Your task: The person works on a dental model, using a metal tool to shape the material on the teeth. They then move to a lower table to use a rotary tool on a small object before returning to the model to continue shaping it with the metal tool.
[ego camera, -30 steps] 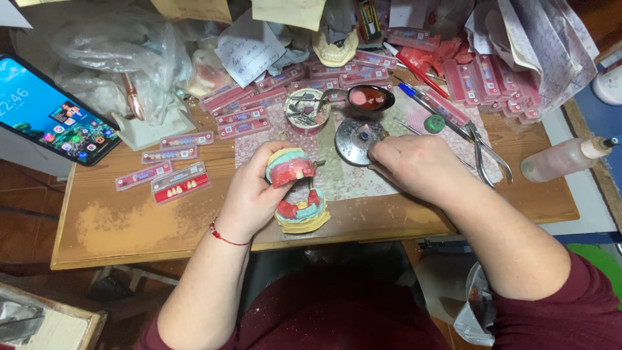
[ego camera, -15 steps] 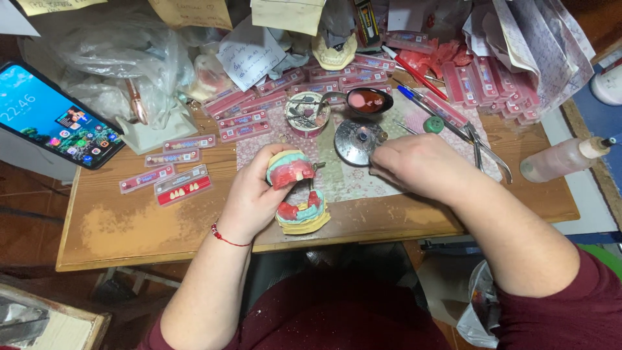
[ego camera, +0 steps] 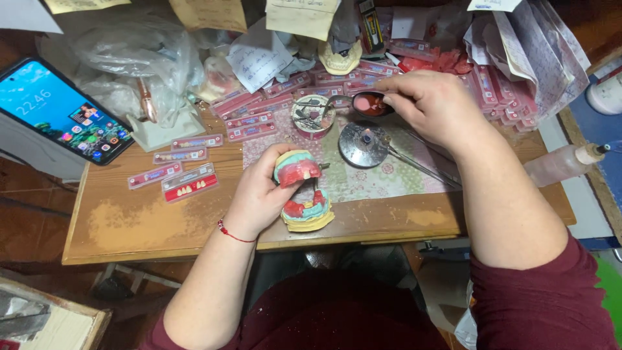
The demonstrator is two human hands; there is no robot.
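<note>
My left hand (ego camera: 259,194) grips a hinged dental model (ego camera: 302,189) of green plaster and red wax, held open near the table's front edge. My right hand (ego camera: 431,107) is farther back, fingers pinched on a thin metal tool whose tip reaches into a small dark dish of pink wax (ego camera: 370,104). Just below that hand a round metal burner (ego camera: 364,144) shows a small flame. A small round tub of metal tools (ego camera: 311,115) stands to the left of the dish.
A phone (ego camera: 59,110) with a lit screen leans at the left. Several pink cards of false teeth (ego camera: 189,186) lie on the wooden table (ego camera: 136,223). Plastic bags, paper notes and more cards crowd the back. A squeeze bottle (ego camera: 562,162) lies at right.
My right hand has moved from the burner back to the dish of pink wax. The left hand holds the dental model in the same place.
</note>
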